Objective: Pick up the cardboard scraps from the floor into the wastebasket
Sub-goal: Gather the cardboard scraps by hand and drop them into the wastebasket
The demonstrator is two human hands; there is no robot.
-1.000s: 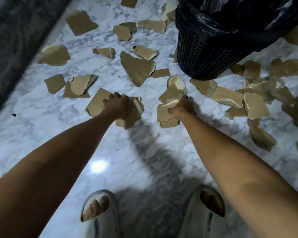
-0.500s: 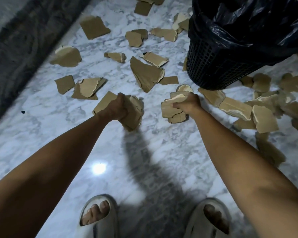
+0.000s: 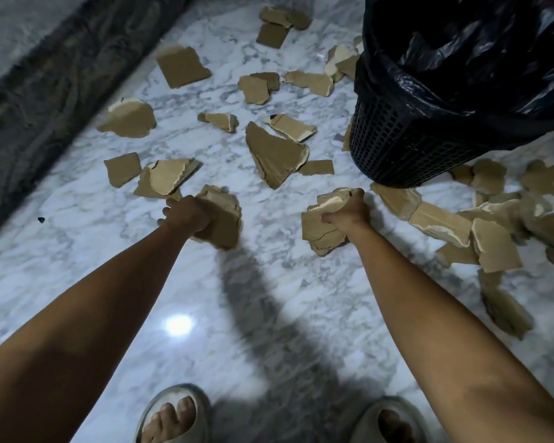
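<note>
Torn brown cardboard scraps lie scattered over the white marble floor (image 3: pixel 77 238). My left hand (image 3: pixel 189 215) grips a bunch of scraps (image 3: pixel 223 219) lifted off the floor. My right hand (image 3: pixel 347 212) grips a second bunch of scraps (image 3: pixel 317 223), also raised. The black mesh wastebasket (image 3: pixel 397 142), lined with a black plastic bag (image 3: pixel 480 59), stands at the upper right, just beyond my right hand. A large triangular scrap (image 3: pixel 274 156) lies between my hands and the basket.
A dark grey rug (image 3: pixel 45 75) runs along the upper left. More scraps pile up at the right (image 3: pixel 493 238) beside the basket. My feet in pale slides (image 3: pixel 173 417) stand at the bottom edge.
Both hands have lifted their bunches of scraps off the floor. The view has shifted, so the wastebasket now looks larger and closer.
</note>
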